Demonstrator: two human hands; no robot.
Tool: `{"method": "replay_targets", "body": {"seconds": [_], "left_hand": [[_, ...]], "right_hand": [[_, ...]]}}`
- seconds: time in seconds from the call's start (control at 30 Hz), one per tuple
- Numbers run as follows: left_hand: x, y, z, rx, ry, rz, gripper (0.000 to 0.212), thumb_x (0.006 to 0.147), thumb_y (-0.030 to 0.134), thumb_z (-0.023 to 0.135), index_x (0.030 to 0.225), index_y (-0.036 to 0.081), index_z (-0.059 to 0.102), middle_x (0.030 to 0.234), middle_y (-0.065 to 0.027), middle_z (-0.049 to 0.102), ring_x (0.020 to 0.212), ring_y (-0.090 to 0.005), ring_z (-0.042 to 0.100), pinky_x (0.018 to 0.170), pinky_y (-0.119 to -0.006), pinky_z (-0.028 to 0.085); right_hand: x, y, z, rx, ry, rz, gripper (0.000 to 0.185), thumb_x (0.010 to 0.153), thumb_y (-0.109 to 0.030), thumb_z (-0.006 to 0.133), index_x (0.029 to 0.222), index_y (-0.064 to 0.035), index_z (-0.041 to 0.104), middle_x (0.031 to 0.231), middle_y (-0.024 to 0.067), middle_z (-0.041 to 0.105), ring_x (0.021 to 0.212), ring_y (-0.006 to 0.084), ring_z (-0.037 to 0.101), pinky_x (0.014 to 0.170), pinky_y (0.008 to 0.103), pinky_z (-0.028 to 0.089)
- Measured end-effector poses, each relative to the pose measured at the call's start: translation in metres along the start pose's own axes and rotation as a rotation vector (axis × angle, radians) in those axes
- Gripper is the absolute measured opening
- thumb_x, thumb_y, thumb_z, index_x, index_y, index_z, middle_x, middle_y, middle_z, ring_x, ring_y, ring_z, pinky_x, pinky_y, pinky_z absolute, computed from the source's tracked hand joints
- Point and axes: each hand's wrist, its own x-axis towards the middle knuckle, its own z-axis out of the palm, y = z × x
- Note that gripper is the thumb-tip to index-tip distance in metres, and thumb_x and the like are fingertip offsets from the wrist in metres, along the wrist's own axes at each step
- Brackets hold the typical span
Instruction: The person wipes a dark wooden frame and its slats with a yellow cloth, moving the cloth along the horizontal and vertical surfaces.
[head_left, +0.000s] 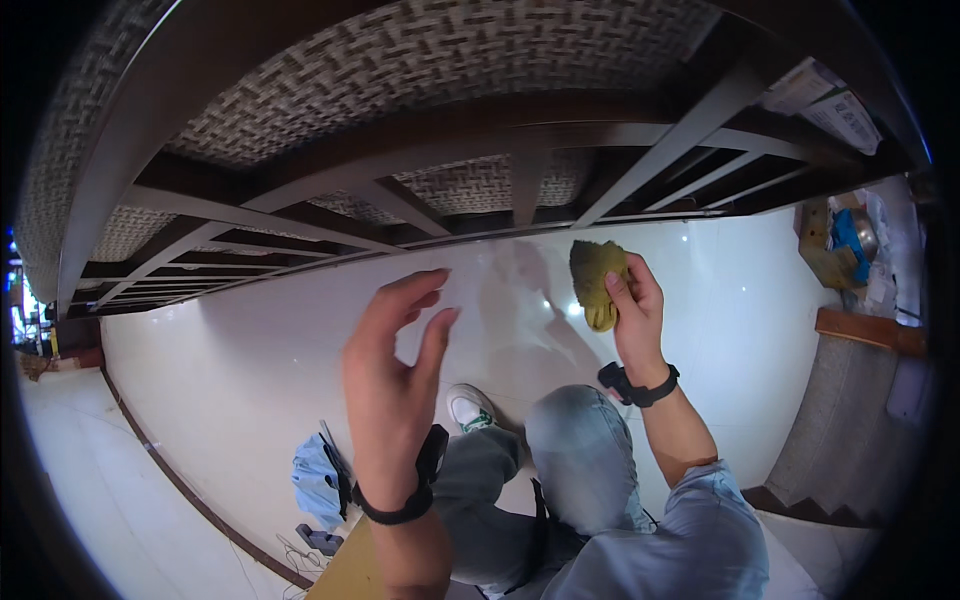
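Pinched between the thumb and fingers of my right hand (636, 304) is a folded olive-yellow cloth (596, 277), its left part darker. It is held up in front of the white tiled floor. My left hand (401, 345) is raised to the left of it, with thumb and fingers apart and nothing between them. A black band is around each wrist. Ahead of both hands stands a dark wooden bench or sofa frame (465, 139) with slats and woven grey-beige cushions (450, 56). Neither hand touches the frame.
A box of odds and ends (825, 244) stands at the right, near a grey, brown-edged piece of furniture (832, 405). Papers (840, 116) lie on the frame's right end. At lower left are a light-blue folded umbrella or bag (319, 480) and loose cables (296, 555).
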Motion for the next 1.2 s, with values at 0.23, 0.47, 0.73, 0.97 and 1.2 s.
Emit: {"method": "replay_targets", "body": {"seconds": [0.23, 0.47, 0.73, 0.97, 1.2], "left_hand": [[-0.012, 0.039, 0.040, -0.348, -0.422, -0.073, 0.055, 0.099, 0.023, 0.074, 0.146, 0.001, 0.054, 0.129, -0.0169, 0.069, 0.116, -0.0302, 0.069, 0.093, -0.039, 0.058], [-0.009, 0.048, 0.061, -0.467, -0.294, -0.005, 0.053, 0.096, 0.015, 0.077, 0.142, -0.001, 0.054, 0.129, -0.0159, 0.064, 0.116, -0.0263, 0.067, 0.091, -0.037, 0.060], [-0.003, 0.049, 0.061, -0.678, -0.343, 0.241, 0.039, 0.098, 0.009, 0.073, 0.133, 0.001, 0.057, 0.144, -0.0145, 0.056, 0.132, -0.0236, 0.055, 0.108, -0.036, 0.047], [-0.008, 0.062, 0.066, -0.991, -0.465, 0.063, 0.028, 0.103, 0.009, 0.067, 0.128, 0.006, 0.056, 0.151, -0.0140, 0.053, 0.138, -0.0227, 0.050, 0.115, -0.036, 0.040], [0.004, 0.056, 0.061, -1.370, -0.441, -0.419, 0.064, 0.099, 0.010, 0.075, 0.155, 0.003, 0.045, 0.140, -0.0145, 0.061, 0.126, -0.0205, 0.061, 0.106, -0.033, 0.051]], "right_hand": [[-0.027, -0.086, 0.069, 0.430, -0.102, -0.084, 0.035, 0.105, -0.006, 0.063, 0.136, 0.0019, 0.051, 0.128, 0.0101, 0.065, 0.118, 0.0164, 0.063, 0.105, 0.0316, 0.050], [-0.039, -0.109, 0.065, 0.203, -0.105, -0.254, 0.035, 0.104, -0.005, 0.064, 0.135, 0.0030, 0.052, 0.134, 0.0125, 0.063, 0.123, 0.0186, 0.060, 0.110, 0.0346, 0.046], [-0.043, -0.137, 0.060, 0.289, -0.121, -0.179, 0.036, 0.102, 0.001, 0.054, 0.138, 0.0019, 0.053, 0.131, 0.0117, 0.065, 0.124, 0.0179, 0.061, 0.110, 0.0326, 0.045], [-0.040, -0.149, 0.052, -0.096, -0.157, -0.165, 0.043, 0.096, 0.007, 0.055, 0.138, -0.0007, 0.060, 0.135, 0.0117, 0.065, 0.125, 0.0224, 0.061, 0.109, 0.0340, 0.046], [0.008, -0.284, 0.023, -1.013, 0.234, -1.410, 0.030, 0.098, 0.005, 0.059, 0.128, 0.0029, 0.066, 0.128, 0.0164, 0.067, 0.125, 0.0282, 0.061, 0.107, 0.0380, 0.051]]}}
